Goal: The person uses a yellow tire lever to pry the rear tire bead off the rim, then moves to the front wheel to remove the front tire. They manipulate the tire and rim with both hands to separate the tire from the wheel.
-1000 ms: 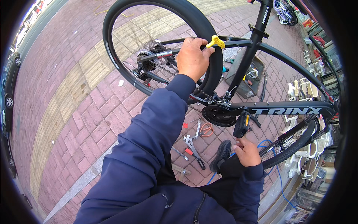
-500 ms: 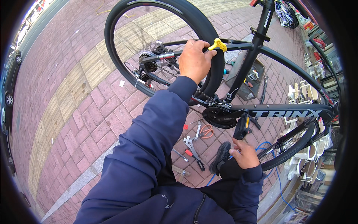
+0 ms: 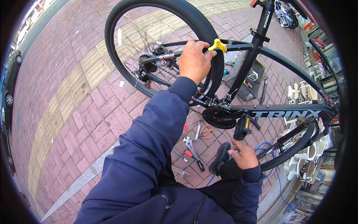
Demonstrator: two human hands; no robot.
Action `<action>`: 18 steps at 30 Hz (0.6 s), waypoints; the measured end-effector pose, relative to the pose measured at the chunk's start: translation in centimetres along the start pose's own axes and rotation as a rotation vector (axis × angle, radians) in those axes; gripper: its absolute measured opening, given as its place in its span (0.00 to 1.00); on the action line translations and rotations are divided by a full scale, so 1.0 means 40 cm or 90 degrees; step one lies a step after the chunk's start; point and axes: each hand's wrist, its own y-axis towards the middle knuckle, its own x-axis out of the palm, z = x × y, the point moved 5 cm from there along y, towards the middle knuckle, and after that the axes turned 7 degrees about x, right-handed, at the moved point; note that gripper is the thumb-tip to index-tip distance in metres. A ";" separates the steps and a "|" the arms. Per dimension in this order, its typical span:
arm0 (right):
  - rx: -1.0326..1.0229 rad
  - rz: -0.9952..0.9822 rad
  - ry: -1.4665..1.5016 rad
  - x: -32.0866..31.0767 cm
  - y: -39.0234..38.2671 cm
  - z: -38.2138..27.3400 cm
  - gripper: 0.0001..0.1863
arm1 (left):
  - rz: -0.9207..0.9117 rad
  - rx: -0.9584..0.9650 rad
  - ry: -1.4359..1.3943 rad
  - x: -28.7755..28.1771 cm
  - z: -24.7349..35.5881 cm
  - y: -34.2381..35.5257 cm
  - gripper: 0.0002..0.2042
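A black bicycle (image 3: pixel 290 113) stands in front of me, its rear wheel (image 3: pixel 207 22) raised toward the far left. My left hand (image 3: pixel 194 61) lies over the frame tube beside that wheel. Its thumb and forefinger close on a knobbly yellow piece (image 3: pixel 218 45), possibly a tool handle; the other fingertips are hidden. Just under the black pedal (image 3: pixel 241 127) is my right hand (image 3: pixel 244 154), its fingers curled. Whether it touches the pedal or holds anything cannot be made out. The chainring (image 3: pixel 219 118) and rear sprockets (image 3: pixel 147 62) show below and left of the left hand.
Wrenches (image 3: pixel 189 143), a red-and-black tool (image 3: pixel 194 160) and orange-handled pliers or scissors (image 3: pixel 206 131) lie on the paving. A dark tool tray (image 3: pixel 257 87) stands behind the frame. Packed shelves (image 3: pixel 307 164) line the right, with a blue hose (image 3: pixel 279 183) nearby.
Marks on the rear rim and tyre have shifted, so the wheel is turning. My right hand has moved slightly left and up; my left hand stays in place.
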 end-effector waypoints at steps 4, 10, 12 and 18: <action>-0.002 -0.003 -0.003 0.000 -0.002 -0.003 0.30 | 0.000 0.000 0.003 0.000 0.001 -0.001 0.15; -0.007 -0.005 -0.013 0.001 0.000 -0.007 0.30 | -0.008 -0.006 -0.006 0.000 0.001 -0.001 0.15; -0.007 -0.005 -0.013 0.002 0.000 -0.008 0.30 | -0.001 -0.002 -0.005 0.000 0.002 0.000 0.15; -0.005 -0.005 -0.014 0.003 0.001 -0.009 0.30 | -0.030 -0.024 -0.009 0.005 -0.004 -0.001 0.15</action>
